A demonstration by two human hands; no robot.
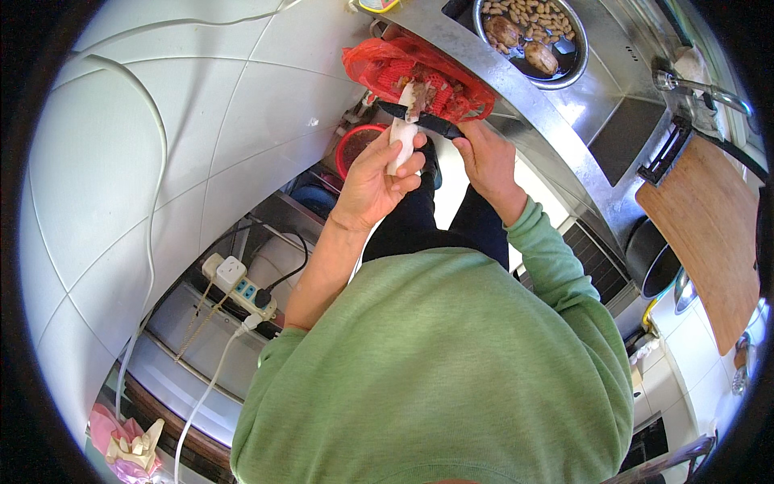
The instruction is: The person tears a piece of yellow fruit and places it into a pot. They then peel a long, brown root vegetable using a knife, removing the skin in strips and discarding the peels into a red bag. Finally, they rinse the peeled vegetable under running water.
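My left hand (382, 175) grips the lower end of a long white root vegetable (400, 145), whose upper end has brownish skin. In my right hand (487, 160) is a knife with a dark blade (432, 123), its handle mostly hidden by the fingers. The blade lies across the vegetable, just above my left fingers. Behind both, a red plastic bag (369, 57) hangs open at the counter's edge, with red netting and scraps in it.
A metal bowl (583, 51) with peanuts in their shells and several brown tubers stands in the steel sink area, near a faucet (707, 91). A wooden board (704, 224) is at the right. A red-rimmed bucket (343, 151) stands below; a power strip (248, 290) is at the left.
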